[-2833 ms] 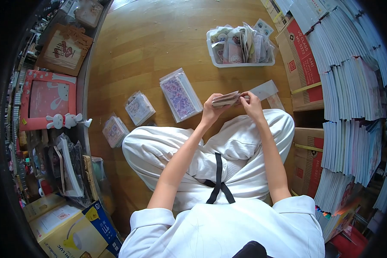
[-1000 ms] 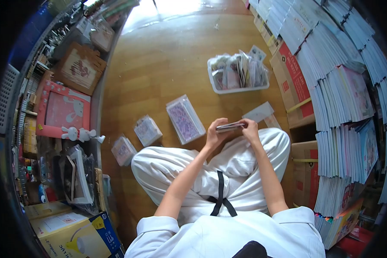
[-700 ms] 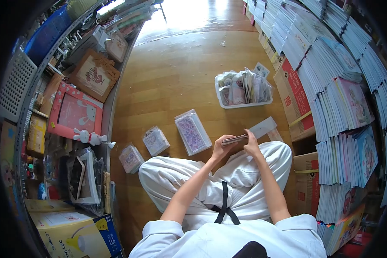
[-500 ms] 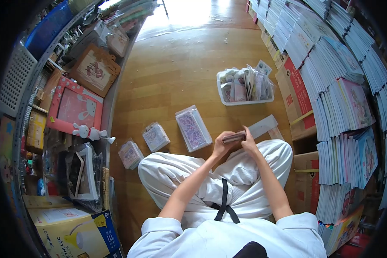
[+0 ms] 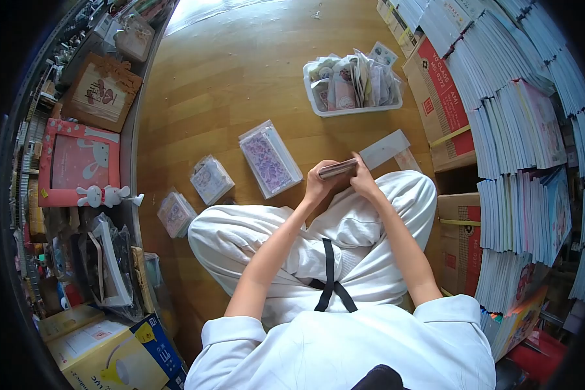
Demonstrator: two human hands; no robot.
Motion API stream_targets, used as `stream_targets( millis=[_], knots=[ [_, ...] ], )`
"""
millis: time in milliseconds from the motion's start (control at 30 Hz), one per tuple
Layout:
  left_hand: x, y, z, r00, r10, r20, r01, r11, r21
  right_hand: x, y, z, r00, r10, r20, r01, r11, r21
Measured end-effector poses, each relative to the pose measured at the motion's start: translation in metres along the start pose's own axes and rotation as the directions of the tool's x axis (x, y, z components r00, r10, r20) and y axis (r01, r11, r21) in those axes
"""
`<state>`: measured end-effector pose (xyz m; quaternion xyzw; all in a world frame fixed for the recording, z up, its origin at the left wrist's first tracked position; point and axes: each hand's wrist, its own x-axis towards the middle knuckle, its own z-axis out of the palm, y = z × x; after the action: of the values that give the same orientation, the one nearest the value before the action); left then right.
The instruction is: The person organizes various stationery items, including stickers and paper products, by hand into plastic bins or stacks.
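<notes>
Both of my hands meet above my crossed legs around a thin stack of flat cards or packets [image 5: 338, 169], seen mostly edge-on. My left hand [image 5: 318, 184] wraps the stack's left end. At its right end, my right hand [image 5: 363, 179] has its fingers closed against it. Just beyond the right hand, a clear plastic sleeve [image 5: 385, 149] lies on the floor. Left of the hands stand a taller stack of purple-patterned packets [image 5: 270, 159], a smaller pale stack [image 5: 212, 180] and a pinkish stack [image 5: 177, 213].
A white plastic tub [image 5: 361, 112] full of upright packets sits ahead on the wooden floor. Piled notebooks [image 5: 513, 130] and cardboard boxes [image 5: 439, 97] line the right side. Along the left runs a shelf with a pink photo frame [image 5: 49, 162] and a yellow lamp box [image 5: 97, 357].
My view has shifted, so the floor items appear higher and further left. The stack stays between both hands, which hold nearly the same pose.
</notes>
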<state>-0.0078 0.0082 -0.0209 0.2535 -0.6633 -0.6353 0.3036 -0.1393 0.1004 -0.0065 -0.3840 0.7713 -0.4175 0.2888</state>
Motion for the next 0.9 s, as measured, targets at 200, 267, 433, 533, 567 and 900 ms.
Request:
stream_targets(
  millis=[200, 267, 433, 533, 567, 900],
  knots=[
    [-0.002, 0.004, 0.001, 1.000, -0.005, -0.006, 0.004, 0.999, -0.032, -0.003, 0.001, -0.006, 0.999, -0.014, 0.040, 0.010, 0.993, 0.113],
    [-0.001, 0.003, -0.002, 0.999, -0.028, 0.017, 0.027, 0.998, 0.049, -0.004, -0.001, -0.008, 0.995, -0.029, 0.100, 0.019, 0.995, 0.098],
    [0.002, 0.010, -0.002, 1.000, 0.001, -0.029, -0.003, 0.997, -0.074, -0.005, -0.033, -0.021, 0.985, -0.167, 0.043, 0.158, 0.972, 0.176],
    [0.002, 0.019, -0.005, 0.999, 0.030, 0.013, -0.030, 0.999, -0.016, -0.011, -0.040, -0.019, 0.985, -0.163, -0.048, 0.168, 0.974, 0.152],
    [0.000, 0.021, -0.005, 0.999, 0.034, 0.038, -0.035, 0.999, 0.026, -0.010, -0.028, -0.017, 0.990, -0.135, -0.028, 0.137, 0.986, 0.098],
    [-0.003, 0.011, -0.003, 0.997, -0.059, 0.048, 0.060, 0.998, -0.027, -0.003, -0.017, -0.026, 0.985, -0.095, 0.144, 0.067, 0.980, 0.188]
  ],
)
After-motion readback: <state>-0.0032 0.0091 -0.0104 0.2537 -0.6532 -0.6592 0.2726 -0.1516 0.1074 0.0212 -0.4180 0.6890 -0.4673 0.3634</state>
